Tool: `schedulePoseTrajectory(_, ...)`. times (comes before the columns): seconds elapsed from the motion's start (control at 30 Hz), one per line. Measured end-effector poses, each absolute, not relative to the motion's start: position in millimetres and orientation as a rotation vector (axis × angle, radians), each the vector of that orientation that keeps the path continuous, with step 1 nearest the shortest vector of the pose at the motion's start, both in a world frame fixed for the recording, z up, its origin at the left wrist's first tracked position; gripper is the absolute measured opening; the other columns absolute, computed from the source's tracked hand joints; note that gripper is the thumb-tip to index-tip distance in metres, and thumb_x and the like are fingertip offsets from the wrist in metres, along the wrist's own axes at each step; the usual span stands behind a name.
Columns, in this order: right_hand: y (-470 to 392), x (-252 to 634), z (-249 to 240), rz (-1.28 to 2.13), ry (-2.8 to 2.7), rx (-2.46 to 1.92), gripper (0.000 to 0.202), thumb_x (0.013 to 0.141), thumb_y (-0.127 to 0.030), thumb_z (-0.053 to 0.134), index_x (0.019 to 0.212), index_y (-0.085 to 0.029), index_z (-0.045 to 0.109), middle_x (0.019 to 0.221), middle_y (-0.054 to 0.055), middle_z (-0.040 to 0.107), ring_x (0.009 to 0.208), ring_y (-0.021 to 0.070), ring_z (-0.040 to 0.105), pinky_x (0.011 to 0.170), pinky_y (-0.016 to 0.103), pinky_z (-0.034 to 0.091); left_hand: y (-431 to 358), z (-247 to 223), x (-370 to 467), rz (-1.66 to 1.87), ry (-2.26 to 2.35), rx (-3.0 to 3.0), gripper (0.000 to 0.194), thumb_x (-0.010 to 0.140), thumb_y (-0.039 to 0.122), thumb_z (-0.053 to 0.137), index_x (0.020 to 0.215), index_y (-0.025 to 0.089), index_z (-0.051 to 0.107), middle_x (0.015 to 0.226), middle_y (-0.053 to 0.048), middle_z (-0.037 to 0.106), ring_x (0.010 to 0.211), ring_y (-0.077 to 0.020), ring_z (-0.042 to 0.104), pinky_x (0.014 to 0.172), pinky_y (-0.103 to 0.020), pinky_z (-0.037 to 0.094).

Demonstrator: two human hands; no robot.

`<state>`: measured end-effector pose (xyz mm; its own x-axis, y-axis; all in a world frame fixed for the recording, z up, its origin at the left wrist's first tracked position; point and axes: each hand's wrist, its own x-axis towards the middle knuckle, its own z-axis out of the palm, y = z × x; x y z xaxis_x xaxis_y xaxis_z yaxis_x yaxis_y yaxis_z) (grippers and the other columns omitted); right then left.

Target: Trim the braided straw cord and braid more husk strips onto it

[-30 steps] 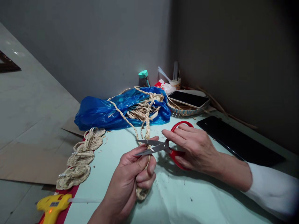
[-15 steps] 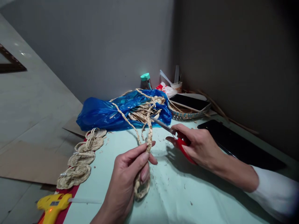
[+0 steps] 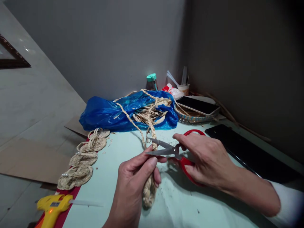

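- Left hand [image 3: 140, 172]: fingers closed, thumb and index pinching a thick, cream, plaited straw braid [image 3: 149, 190]. Braid's lower end hangs below the fist in a folded, chunky loop; upper length runs up from the pinch to the bag.
- Right hand [image 3: 209, 155]: wrapped round the red plastic handles of a pair of steel scissors [image 3: 162, 152]. Blades well spread, tips on the far side of the braid just above the left fingertips. Contact between blade and braid: can't tell.
- Progress, my read: braid looks whole at the blades, so no cut through there yet. Plaiting at that spot looks done; cut is what's left.
- Left edge: row of tan, coiled straw loop pieces [image 3: 82, 158], matte and ribbed, some with small shiny beads. They look made up already.
- Source stock: crinkled, glossy blue plastic bag [image 3: 97, 114] with dry, papery, loose straw strands [image 3: 144, 114] showing at its mouth. Thin twisted straw cord [image 3: 129, 118] trails over it.
- Yellow plastic glue gun [image 3: 53, 202], orange light on, translucent stick out the back, near the loop pieces.
- Surface: smooth pale mint-green tabletop [image 3: 180, 202], lightly creased, small dark scraps scattered.
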<state>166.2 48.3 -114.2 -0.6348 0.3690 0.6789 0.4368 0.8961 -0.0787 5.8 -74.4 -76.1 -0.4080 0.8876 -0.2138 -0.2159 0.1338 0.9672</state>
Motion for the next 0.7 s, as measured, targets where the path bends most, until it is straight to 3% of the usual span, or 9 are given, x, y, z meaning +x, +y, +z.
schedulePoseTrajectory(0.17, 52, 169, -113, -0.312, -2.300, -0.545, 0.036, 0.077, -0.021, 0.049, 0.109, -0.010, 0.061, 0.070, 0.007, 0.065, 0.062, 0.0204, 0.059, 0.054, 0.030, 0.036, -73, -79, 10, 1.401, 1.488, 0.761, 0.026, 0.081, 0.035, 0.067, 0.076, 0.011, 0.075, 0.062, -0.006, 0.068, 0.033, -0.0026, 0.038, 0.035, -0.017, 0.029)
schedulePoseTrajectory(0.33, 51, 170, -112, -0.406, -2.269, -0.518, 0.034, 0.079, -0.019, 0.049, 0.110, -0.011, 0.061, 0.062, 0.002, 0.060, 0.055, 0.0174, 0.055, 0.053, 0.029, 0.032, -74, -83, 11, 1.413, 1.626, 0.783, 0.029, 0.079, 0.039, 0.069, 0.074, 0.011, 0.075, 0.048, -0.003, 0.062, 0.030, -0.0027, 0.036, 0.034, -0.016, 0.026)
schedulePoseTrajectory(0.5, 50, 169, -115, -0.449, -2.241, -0.524, 0.035, 0.080, -0.021, 0.049, 0.112, -0.011, 0.061, 0.064, 0.002, 0.061, 0.056, 0.0172, 0.054, 0.054, 0.030, 0.031, -73, -87, 10, 1.347, 1.724, 0.808, 0.034, 0.079, 0.044, 0.068, 0.078, 0.011, 0.077, 0.030, 0.003, 0.044, 0.027, -0.0054, 0.034, 0.034, -0.017, 0.025)
schedulePoseTrajectory(0.7, 50, 167, -114, -0.430, -2.233, -0.488, 0.032, 0.083, -0.022, 0.050, 0.109, -0.010, 0.063, 0.062, 0.002, 0.059, 0.054, 0.0168, 0.052, 0.053, 0.030, 0.030, -74, -87, 11, 1.315, 1.729, 0.845, 0.036, 0.078, 0.046, 0.068, 0.076, 0.011, 0.076, 0.031, 0.003, 0.045, 0.027, -0.0050, 0.033, 0.034, -0.017, 0.024)
